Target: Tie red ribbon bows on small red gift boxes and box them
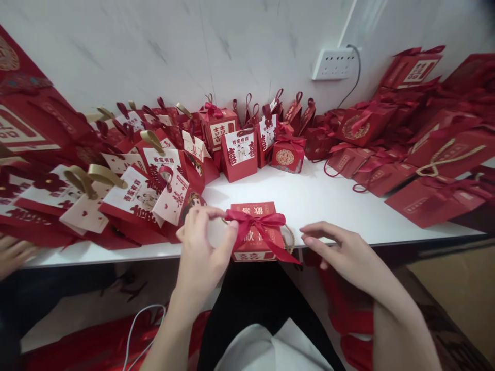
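In front of me on the white table (309,211) lies a red gift box (258,208) with gold print. A dark red satin ribbon (263,224) is tied in a bow across its top, one tail hanging toward the front edge. Twisted gold cord (289,238) shows at the box's right side. My left hand (204,242) is at the left end of the bow, thumb and index finger closed on the ribbon's loop. To the right of the box, apart from it, my right hand (340,247) is open, holding nothing.
Paper gift bags (135,198) with ribbon handles crowd the left side and back. More red boxes (436,201) are piled at the right. Another person's hand (15,252) rests at the left edge. A power strip (333,64) is on the wall.
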A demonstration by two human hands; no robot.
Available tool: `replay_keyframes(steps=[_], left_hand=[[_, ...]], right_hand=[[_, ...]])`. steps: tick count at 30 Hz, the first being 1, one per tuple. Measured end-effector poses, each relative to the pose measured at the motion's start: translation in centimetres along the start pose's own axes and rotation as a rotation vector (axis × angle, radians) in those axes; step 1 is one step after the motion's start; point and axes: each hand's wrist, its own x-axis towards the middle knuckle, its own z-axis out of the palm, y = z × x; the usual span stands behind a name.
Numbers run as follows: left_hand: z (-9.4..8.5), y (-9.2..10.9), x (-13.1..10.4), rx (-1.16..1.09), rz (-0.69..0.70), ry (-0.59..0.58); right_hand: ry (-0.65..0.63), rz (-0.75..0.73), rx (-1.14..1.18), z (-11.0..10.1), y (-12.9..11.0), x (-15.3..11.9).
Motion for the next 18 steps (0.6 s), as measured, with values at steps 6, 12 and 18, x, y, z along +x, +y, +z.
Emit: replay_keyframes(steps=[6,12,18], left_hand=[[-0.6,0.4,-2.1,0.127,0.014,-0.165],[-0.2,0.5,-2.0,0.050,-0.041,-0.165],[0.4,0.0,-1.6,-0.053,-0.046,-0.222]], right_hand=[[-0.116,-0.351,0.035,2.5,0.3,2.4],[-0.240,-0.473,0.216,3.3,-0.3,4.0],[-0.311,-0.504,0.248,3.3,-0.1,5.5]])
